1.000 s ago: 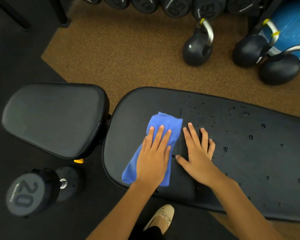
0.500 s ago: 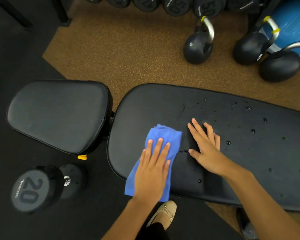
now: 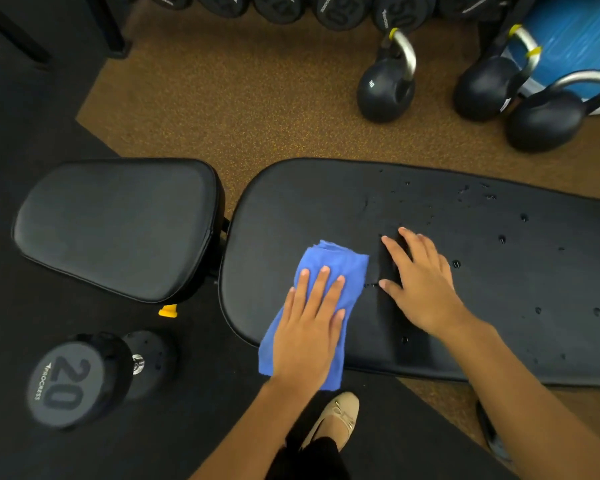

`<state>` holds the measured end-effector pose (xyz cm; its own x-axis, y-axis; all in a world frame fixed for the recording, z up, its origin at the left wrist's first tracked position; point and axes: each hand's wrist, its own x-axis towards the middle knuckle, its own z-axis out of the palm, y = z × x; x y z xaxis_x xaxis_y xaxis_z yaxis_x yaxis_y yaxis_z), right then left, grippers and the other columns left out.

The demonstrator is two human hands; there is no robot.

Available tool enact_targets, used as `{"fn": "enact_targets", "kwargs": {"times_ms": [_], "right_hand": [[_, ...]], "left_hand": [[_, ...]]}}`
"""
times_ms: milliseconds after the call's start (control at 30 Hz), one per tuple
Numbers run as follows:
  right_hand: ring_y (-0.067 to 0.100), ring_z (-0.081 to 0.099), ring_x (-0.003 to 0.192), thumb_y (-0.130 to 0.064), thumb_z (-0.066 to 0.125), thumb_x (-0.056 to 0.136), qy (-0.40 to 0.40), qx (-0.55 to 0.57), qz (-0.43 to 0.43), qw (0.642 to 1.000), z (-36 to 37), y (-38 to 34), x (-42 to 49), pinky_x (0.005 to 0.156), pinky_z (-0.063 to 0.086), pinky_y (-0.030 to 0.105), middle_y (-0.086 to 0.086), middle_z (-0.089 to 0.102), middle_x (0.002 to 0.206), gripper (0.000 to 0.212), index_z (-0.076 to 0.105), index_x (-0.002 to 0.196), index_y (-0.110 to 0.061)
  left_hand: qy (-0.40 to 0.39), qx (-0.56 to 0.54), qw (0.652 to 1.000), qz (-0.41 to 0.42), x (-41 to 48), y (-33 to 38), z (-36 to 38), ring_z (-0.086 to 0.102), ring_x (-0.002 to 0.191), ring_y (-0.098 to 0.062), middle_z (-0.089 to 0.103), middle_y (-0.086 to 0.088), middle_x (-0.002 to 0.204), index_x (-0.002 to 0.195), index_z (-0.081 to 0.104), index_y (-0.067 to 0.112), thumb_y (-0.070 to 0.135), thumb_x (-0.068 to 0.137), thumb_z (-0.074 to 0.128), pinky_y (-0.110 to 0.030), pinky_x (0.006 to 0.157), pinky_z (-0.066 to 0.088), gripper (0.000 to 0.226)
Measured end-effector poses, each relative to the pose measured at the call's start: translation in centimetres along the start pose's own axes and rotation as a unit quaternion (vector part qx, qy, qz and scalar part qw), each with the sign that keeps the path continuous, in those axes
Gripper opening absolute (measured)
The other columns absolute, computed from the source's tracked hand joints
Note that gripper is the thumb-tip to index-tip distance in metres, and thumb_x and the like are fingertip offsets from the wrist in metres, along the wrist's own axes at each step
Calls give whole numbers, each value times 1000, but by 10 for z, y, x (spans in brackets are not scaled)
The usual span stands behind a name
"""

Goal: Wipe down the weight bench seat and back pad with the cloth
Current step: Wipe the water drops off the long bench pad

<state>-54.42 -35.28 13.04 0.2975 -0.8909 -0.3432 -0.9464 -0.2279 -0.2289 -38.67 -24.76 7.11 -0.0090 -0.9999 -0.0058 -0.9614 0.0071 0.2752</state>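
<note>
Left hand (image 3: 310, 327) flat on blue cloth (image 3: 321, 271), fingers spread and extended toward 12 o'clock, palm pressing the fabric onto the back pad (image 3: 499, 306). No pinch: cloth trapped under the palm, probably so the whole hand width wipes at once.

Right hand (image 3: 421, 282) bare, also flat and spread, on the pad just at 3 o'clock of the cloth, close beside it but not touching it. Likely there to brace body weight or steady the pad; cannot tell which.

Cloth folded into a long strip. Long axis runs roughly 12 to 6 o'clock, leaning slightly toward 1 o'clock at the far end. Near end hangs over the pad's 6 o'clock edge, above a beige shoe (image 3: 336, 419). Cloth sits at the pad's 9 o'clock end, near the gap to the seat (image 3: 118, 226).

Back pad's long axis runs 9 to 3 o'clock, crossing the cloth's axis. Water droplets (image 3: 502, 239) scattered over the pad toward 3 o'clock; that stretch looks unwiped. Seat at 9 o'clock looks dry, droplet-free.

Judgement: back pad only started; most of it remains.

Surroundings: dumbbell marked 20 (image 3: 80, 379) on the floor at 7 o'clock; 3 kettlebells (image 3: 385, 91) at 1 to 2 o'clock.
</note>
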Motion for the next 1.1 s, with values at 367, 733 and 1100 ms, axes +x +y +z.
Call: {"fn": "enact_targets", "kwargs": {"times_ms": [367, 733, 1100], "right_hand": [[32, 33, 127, -35, 62, 85, 103, -28, 16, 994, 13, 6, -14, 100, 28, 51, 9, 39, 142, 57, 44, 137, -20], [31, 30, 124, -52, 68, 74, 106, -34, 19, 994, 3, 31, -20, 100, 28, 55, 12, 41, 133, 65, 48, 132, -31], [36, 41, 116, -52, 77, 63, 120, -47, 6, 992, 4, 35, -13, 89, 36, 58, 15, 48, 125, 69, 56, 124, -28]], "left_hand": [[-26, -5, 999, -19, 4, 29, -1, 21, 140, -29, 32, -5, 150, 145, 27, 18, 37, 102, 9, -46, 108, 30, 50], [25, 5, 992, -120, 65, 55, 11, 25, 138, -32, 35, -5, 149, 143, 34, 21, 40, 98, 23, -49, 109, 27, 51], [62, -37, 982, -172, 130, 54, 13, 25, 137, -38, 35, -11, 148, 141, 38, 15, 41, 95, 23, -48, 110, 21, 56]]}}
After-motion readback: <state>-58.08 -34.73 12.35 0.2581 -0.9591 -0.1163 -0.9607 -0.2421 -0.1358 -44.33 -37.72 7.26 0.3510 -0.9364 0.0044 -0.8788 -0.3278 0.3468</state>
